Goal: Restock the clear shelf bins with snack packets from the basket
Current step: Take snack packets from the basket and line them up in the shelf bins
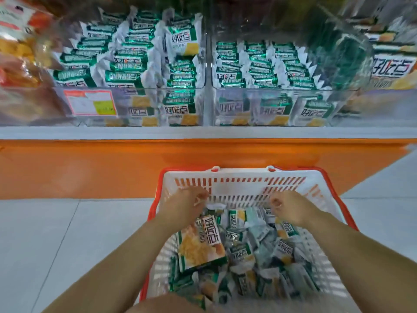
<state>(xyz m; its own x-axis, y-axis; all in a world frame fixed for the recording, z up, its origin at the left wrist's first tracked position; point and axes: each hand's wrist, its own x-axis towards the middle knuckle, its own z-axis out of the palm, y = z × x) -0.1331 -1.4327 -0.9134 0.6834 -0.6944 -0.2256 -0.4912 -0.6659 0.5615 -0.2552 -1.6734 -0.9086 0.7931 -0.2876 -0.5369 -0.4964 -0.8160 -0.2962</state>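
A white basket with an orange rim [239,172] stands on the floor below the shelf, full of small green-and-white snack packets [241,251]. A larger packet [200,241] lies on top at its left. My left hand [184,205] reaches to the basket's far end with curled fingers pinching the larger packet's top edge. My right hand [290,210] is beside it, its fingers curled around the top of a small packet [268,213]. Two clear shelf bins, the left bin [144,109] and the right bin [255,108], hold rows of the same packets.
The shelf has a white lip and an orange base panel [90,168] right behind the basket. Orange-wrapped goods [18,64] sit left of the bins, more packets [390,66] to the right. A price label [90,102] is on the left bin's front. Grey floor tiles surround the basket.
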